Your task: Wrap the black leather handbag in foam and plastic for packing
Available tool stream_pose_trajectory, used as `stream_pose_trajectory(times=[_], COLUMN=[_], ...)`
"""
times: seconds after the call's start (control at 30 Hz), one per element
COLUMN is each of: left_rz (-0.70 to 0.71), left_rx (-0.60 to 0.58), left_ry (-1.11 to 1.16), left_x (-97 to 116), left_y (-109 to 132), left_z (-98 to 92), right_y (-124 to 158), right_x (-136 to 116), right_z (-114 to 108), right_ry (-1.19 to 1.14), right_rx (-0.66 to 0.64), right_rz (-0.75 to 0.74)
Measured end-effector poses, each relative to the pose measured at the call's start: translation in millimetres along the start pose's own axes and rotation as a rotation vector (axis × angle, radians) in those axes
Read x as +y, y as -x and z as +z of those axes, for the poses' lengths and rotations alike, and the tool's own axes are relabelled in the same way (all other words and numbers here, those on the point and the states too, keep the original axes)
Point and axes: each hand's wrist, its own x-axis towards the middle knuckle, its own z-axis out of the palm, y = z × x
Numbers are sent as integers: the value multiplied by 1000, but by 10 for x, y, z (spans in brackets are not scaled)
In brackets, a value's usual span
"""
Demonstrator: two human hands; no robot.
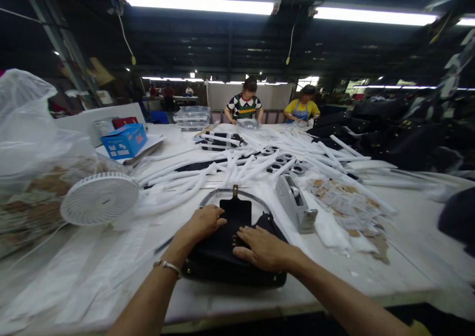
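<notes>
A black handbag lies on the white table close to me, its studded base toward my body. Its strap flap, with a brass-coloured fitting at the tip, points away from me. Beyond it curves the handle, which looks wrapped in a pale covering. My left hand rests on the bag's upper left part, fingers stretched out. Flat on the right side of the bag lies my right hand, its fingers extended near a small metal fitting. Neither hand grasps anything.
Right of the bag stands a grey tape dispenser, beside a pile of small packets. White foam tubes spread across the middle. A white fan and a blue box are at left. Two people work across the table.
</notes>
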Motion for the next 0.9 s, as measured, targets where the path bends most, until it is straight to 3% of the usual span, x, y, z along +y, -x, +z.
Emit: stream_pose_trajectory(times=[0.1,0.33,0.47,0.57,0.77,0.9], left_rz=[59,16,6,-2,-8,-68], left_rx=[7,-61,-42,-14,27,53], left_ry=[48,126,110,75,51,67], left_x=[-50,-164,-133,-46,254,323], left_y=[185,435,403,396,476,527], left_z=[-58,172,162,111,41,65], right_y=[-59,-121,-38,-75,-333,-403], right_x=[177,75,-28,-42,65,155], right_z=[142,15,15,64,61,15], right_ry=[-81,32,30,-8,-115,-194], right_rx=[-100,62,252,300,221,107], right_rz=[9,25,72,63,-19,-90])
